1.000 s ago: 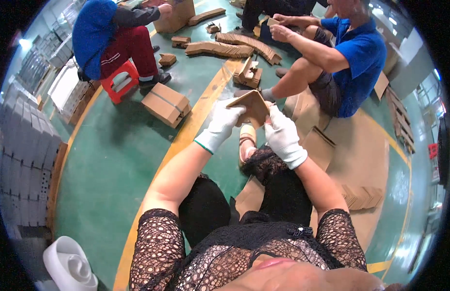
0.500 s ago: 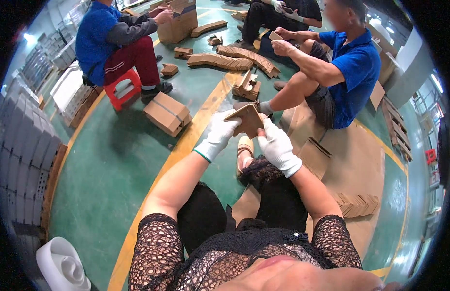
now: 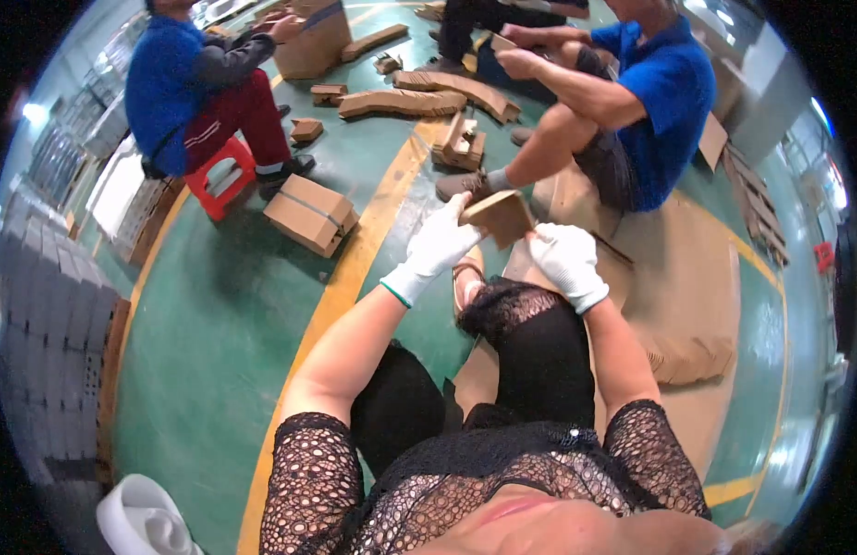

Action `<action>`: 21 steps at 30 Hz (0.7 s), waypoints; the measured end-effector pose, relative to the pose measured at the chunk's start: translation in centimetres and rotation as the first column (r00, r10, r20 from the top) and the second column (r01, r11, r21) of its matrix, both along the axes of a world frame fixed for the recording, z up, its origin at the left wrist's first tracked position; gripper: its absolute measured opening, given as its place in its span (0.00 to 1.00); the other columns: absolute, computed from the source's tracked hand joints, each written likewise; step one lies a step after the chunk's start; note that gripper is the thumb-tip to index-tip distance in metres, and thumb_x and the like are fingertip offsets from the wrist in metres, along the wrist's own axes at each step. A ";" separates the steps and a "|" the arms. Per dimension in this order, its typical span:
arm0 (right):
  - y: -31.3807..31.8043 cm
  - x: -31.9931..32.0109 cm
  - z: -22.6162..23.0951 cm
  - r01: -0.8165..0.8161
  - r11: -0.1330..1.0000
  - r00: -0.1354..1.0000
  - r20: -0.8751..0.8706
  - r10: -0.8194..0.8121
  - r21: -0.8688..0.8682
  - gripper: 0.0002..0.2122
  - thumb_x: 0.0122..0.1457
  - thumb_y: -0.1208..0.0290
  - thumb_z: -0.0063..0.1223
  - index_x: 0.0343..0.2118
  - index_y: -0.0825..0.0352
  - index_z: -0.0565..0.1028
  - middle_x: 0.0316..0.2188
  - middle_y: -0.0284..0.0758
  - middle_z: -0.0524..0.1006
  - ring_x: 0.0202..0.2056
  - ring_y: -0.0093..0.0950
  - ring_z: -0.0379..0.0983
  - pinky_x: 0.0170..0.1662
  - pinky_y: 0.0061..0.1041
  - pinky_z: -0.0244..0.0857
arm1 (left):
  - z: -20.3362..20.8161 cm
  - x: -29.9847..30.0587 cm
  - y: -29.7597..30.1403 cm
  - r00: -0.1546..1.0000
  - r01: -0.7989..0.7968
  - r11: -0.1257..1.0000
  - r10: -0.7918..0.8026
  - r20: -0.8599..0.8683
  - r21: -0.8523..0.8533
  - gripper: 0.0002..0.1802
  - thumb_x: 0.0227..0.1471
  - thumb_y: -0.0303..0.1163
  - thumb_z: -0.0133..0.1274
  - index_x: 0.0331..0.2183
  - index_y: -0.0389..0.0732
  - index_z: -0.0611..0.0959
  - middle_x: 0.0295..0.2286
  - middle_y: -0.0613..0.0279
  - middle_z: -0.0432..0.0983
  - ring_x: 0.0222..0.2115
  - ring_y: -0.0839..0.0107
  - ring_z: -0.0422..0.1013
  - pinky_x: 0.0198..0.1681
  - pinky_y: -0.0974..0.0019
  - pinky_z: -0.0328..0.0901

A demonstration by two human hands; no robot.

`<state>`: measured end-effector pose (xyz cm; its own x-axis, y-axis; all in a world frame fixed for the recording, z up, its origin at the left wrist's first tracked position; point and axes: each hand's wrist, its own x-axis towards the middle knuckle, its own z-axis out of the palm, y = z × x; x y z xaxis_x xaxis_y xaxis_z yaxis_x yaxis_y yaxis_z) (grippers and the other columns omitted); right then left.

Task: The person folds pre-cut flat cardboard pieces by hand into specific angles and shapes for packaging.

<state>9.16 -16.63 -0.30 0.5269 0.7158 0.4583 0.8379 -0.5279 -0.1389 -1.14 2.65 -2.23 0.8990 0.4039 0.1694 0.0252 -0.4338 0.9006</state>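
Note:
My left hand (image 3: 444,240), in a white knit glove with a green cuff edge, grips the left side of a small folded cardboard piece (image 3: 502,220). The brown piece is bent at an angle, like a corner protector, and is held up in front of my knees. At its right edge, the gloved fingers of my right hand (image 3: 569,264) are closed on it. Below and right of that hand, a row of similar folded cardboard pieces (image 3: 692,359) lies on a flat cardboard sheet (image 3: 683,287).
A strapped carton (image 3: 310,213) stands on the green floor at left. Long rows of folded cardboard (image 3: 405,102) lie ahead. One co-worker (image 3: 160,83) sits on a red stool (image 3: 220,176); another (image 3: 669,83) sits at right. A white foam roll (image 3: 142,518) is at lower left.
Both hands and the cardboard piece have moved slightly right in the picture, and the piece has tilted. The surroundings have shifted as my head moved.

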 end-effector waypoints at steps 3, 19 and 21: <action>-4.5 0.9 -2.3 0.201 0.979 0.966 -0.166 -0.198 0.002 0.14 0.52 0.58 0.44 0.18 0.61 0.73 0.20 0.39 0.74 0.25 0.38 0.72 0.29 0.36 0.65 | -2.8 0.2 -0.1 0.986 0.147 0.976 -0.157 -0.054 -0.158 0.34 0.43 0.42 0.53 0.50 0.35 0.66 0.44 0.44 0.69 0.45 0.53 0.67 0.49 0.61 0.60; -26.1 -8.1 -15.9 0.624 0.591 0.459 -0.373 -0.806 -0.511 0.19 0.55 0.54 0.37 0.26 0.65 0.75 0.28 0.42 0.76 0.33 0.42 0.72 0.38 0.38 0.63 | -0.5 -0.6 -0.6 0.874 0.303 0.926 -0.364 -0.323 -0.223 0.28 0.51 0.36 0.48 0.51 0.31 0.66 0.44 0.52 0.71 0.41 0.70 0.69 0.46 0.70 0.60; -25.8 -7.5 -15.7 0.651 0.569 0.424 -0.382 -0.822 -0.502 0.19 0.55 0.55 0.37 0.25 0.65 0.75 0.29 0.43 0.76 0.34 0.42 0.72 0.38 0.38 0.63 | -0.6 -0.7 -0.7 0.874 0.316 0.924 -0.371 -0.312 -0.215 0.27 0.51 0.35 0.47 0.51 0.31 0.66 0.44 0.52 0.71 0.41 0.70 0.69 0.47 0.70 0.60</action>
